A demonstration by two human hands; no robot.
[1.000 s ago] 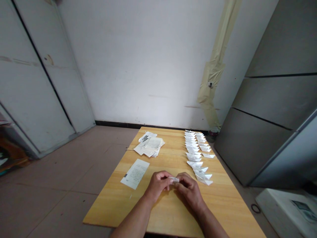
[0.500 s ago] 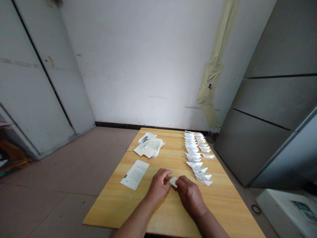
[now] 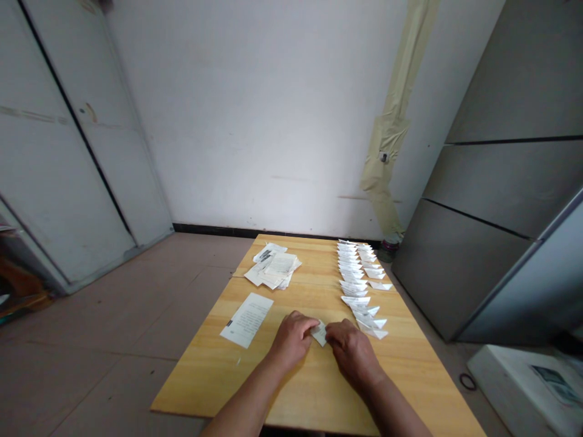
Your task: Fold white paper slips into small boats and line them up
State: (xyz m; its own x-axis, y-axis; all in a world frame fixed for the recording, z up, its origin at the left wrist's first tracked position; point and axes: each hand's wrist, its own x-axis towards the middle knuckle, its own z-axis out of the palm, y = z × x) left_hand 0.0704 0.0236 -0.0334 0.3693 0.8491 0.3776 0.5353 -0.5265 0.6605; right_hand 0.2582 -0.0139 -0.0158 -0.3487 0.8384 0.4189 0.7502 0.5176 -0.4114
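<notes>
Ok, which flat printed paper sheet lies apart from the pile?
The flat white rectangular paper sheet nearest the left hand: it lies alone, while the others overlap in the white paper pile.

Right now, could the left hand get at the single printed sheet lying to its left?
Probably yes: the printed sheet lies flat, and nothing visible stands between it and the left hand. That hand's fingers are at the small folded paper, so it would likely have to leave that first.
</notes>
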